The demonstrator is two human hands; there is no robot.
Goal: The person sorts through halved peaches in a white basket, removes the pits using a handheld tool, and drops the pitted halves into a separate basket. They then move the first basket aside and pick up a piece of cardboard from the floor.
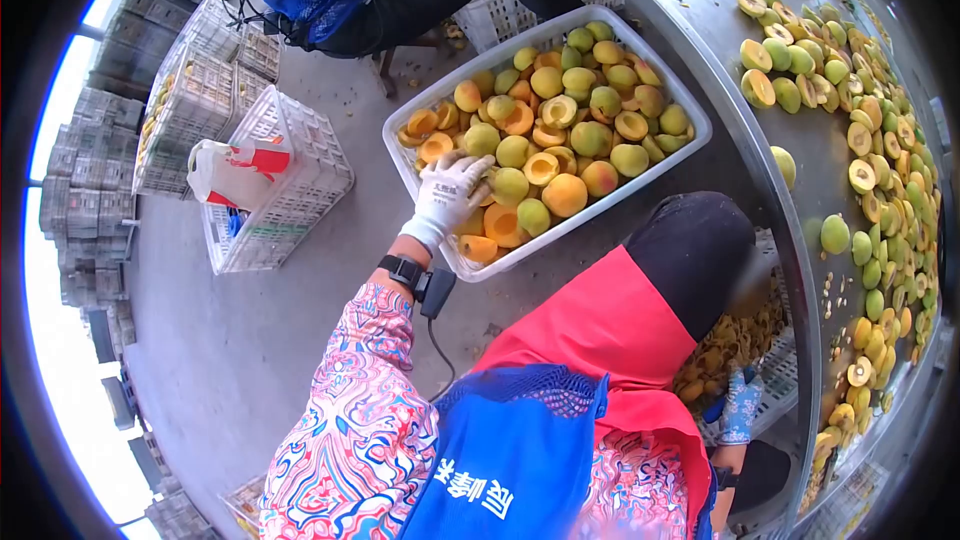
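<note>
A white plastic crate (560,252) is filled with yellow-green stone fruit (565,195) that looks like peaches, many of them halved with orange flesh and pit hollows. My left hand (450,195), in a white glove, lies over its near left edge with the fingers stretched out, touching the fruit. My right hand (740,408) wears a blue patterned glove and is low beside the metal table, its fingers closed around a blue object (714,409), mostly hidden. Below and beside it is another white crate (780,380) of yellowish fruit pieces.
Many halved fruits (800,60) lie along the metal table (720,25) on the right. A white basket (290,205) with a white-and-red bag (235,172) stands on the floor at left. Stacked crates (95,170) are behind. Another person's leg (450,0) is near the far crate edge.
</note>
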